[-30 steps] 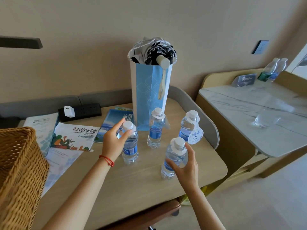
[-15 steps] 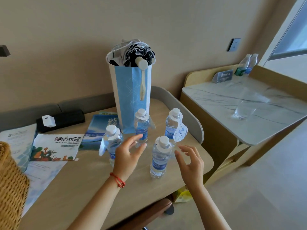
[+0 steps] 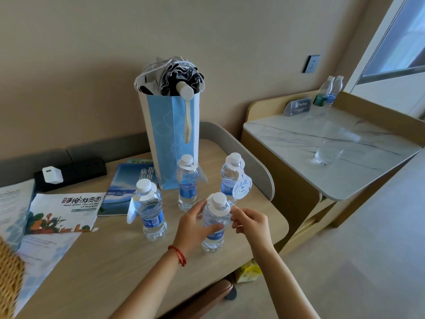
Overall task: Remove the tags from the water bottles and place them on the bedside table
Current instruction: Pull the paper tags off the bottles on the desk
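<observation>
Head view, wooden table (image 3: 92,279): four upright water bottles, each with a white tag at its neck. Nearest bottle (image 3: 215,223) stands close to the table's front edge; left hand (image 3: 195,229) wraps its body, thumb across the front, fingers curled round the far side. Right hand (image 3: 251,223) sits just beside the bottle's neck, fingers partly curled, fingertips at the edge of its tag (image 3: 217,209); whether they pinch it cannot be told. Left bottle (image 3: 150,211), middle bottle (image 3: 187,183) and right bottle (image 3: 231,177) stand untouched, tags on. Blue paper bag (image 3: 171,143) holding a folded umbrella (image 3: 177,77) stands behind them. Marble-topped side table (image 3: 299,143) to the right carries a glass (image 3: 326,153).
</observation>
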Motion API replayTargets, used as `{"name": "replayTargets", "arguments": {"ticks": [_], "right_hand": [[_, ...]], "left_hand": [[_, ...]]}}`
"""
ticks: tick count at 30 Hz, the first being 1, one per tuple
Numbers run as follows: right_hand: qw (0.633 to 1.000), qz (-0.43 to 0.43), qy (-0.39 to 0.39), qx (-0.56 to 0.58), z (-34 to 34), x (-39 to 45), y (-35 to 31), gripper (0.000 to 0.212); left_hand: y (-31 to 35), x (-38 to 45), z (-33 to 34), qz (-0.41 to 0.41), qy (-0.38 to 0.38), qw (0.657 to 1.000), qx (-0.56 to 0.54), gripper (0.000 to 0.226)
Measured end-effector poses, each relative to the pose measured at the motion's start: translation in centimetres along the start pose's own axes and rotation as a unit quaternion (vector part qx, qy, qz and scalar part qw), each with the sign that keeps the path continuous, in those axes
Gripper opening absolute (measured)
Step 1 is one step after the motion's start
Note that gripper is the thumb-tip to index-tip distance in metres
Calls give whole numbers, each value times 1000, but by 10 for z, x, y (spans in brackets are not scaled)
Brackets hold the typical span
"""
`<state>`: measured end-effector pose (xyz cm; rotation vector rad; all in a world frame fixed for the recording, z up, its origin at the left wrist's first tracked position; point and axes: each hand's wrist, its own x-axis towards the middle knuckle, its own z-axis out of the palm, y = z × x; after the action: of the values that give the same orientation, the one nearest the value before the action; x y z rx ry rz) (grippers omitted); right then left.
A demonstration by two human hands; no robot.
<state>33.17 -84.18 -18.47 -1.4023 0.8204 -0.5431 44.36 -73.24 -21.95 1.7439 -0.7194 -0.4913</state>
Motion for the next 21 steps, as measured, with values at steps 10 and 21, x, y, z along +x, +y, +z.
{"name": "replayTargets", "arguments": {"ticks": [10, 21], "right_hand": [[998, 34, -40, 33, 4, 5, -13, 12], [994, 11, -58, 90, 2, 2, -10, 17]], "left_hand": [[-8, 5, 2, 16, 17, 1000, 7, 67], [-11, 5, 2, 27, 12, 999, 18, 67]]}}
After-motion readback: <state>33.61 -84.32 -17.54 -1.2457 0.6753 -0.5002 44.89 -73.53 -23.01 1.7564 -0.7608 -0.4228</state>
